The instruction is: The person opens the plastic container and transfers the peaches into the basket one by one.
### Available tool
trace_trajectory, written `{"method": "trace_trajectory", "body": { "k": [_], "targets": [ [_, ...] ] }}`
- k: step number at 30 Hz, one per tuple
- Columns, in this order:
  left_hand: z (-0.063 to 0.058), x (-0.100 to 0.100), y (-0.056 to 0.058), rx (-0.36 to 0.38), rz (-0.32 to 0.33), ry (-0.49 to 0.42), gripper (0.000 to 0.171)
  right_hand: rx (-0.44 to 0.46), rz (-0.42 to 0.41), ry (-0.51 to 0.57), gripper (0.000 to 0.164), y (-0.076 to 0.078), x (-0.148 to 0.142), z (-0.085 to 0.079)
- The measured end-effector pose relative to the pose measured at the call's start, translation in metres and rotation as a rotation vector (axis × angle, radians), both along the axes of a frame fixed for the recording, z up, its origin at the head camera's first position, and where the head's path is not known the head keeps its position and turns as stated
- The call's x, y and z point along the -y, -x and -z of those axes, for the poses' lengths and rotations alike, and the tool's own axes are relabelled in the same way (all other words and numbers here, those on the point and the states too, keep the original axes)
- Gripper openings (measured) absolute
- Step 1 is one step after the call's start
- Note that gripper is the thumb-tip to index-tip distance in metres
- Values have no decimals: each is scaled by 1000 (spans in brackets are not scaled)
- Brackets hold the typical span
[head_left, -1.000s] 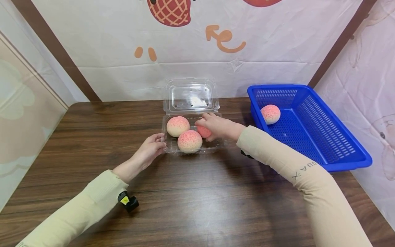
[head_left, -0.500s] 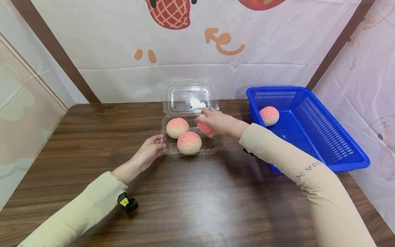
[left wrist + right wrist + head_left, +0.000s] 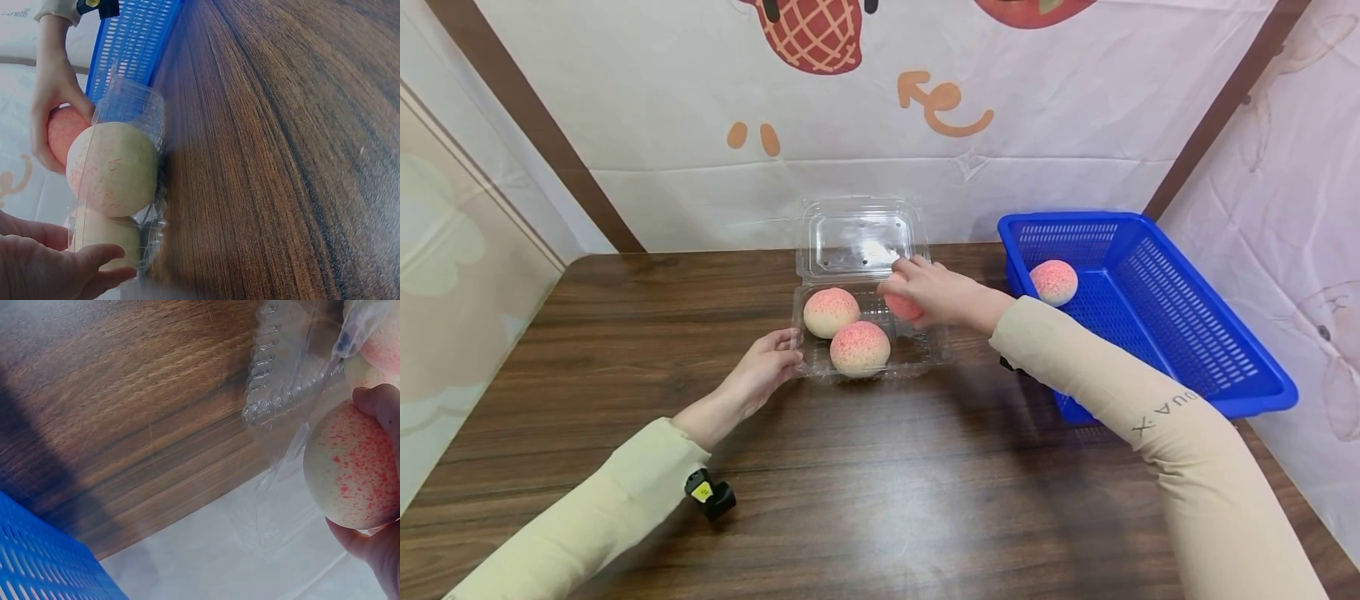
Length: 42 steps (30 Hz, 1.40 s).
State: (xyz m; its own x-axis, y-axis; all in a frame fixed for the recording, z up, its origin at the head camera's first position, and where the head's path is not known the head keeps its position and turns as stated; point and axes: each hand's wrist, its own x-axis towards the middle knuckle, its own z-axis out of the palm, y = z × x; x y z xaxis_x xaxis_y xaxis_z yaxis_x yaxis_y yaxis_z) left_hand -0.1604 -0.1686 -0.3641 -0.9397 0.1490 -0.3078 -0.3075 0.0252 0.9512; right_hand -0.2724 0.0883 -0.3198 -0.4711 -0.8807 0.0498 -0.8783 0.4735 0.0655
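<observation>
In the head view, the held peach (image 3: 901,300) is gripped by the right hand (image 3: 943,293), its sides spanned by curved fingers, and is held over the right half of the clear box (image 3: 917,365); whether the box is touched by it cannot be told. To the left of this grip, the rear peach (image 3: 831,313) and the front peach (image 3: 860,348) are contained in the box, and behind the grip the lid (image 3: 850,229) is tilted back. Farther left, the box's edge is pinched by the left hand (image 3: 766,362). To the right of the grip, the basket peach (image 3: 1055,282) is contained in the blue basket (image 3: 1286,396), near its left wall. By count, one of four is lodged in the basket, one is held and two are left in the box, which is judged a partway state. In the left wrist view, the held peach is coloured coral pink on its visible side, while cream is shown on the boxed pair. In the right wrist view, the held peach is clasped from opposite sides; its round body is shaded from pale cream to dense red flecks, and no dent is seen on the uncovered part.
</observation>
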Motion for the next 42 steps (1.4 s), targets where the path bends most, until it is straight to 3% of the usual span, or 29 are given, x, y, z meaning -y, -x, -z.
{"method": "trace_trajectory", "body": {
  "k": [32,42],
  "targets": [
    [0,-1,0,-3,-9,2,55,-142,-47,-10,57,3,-15,-22],
    [-1,-1,-1,0,-8,8,55,-186,-14,-45,61,5,-22,-30]
  ]
}}
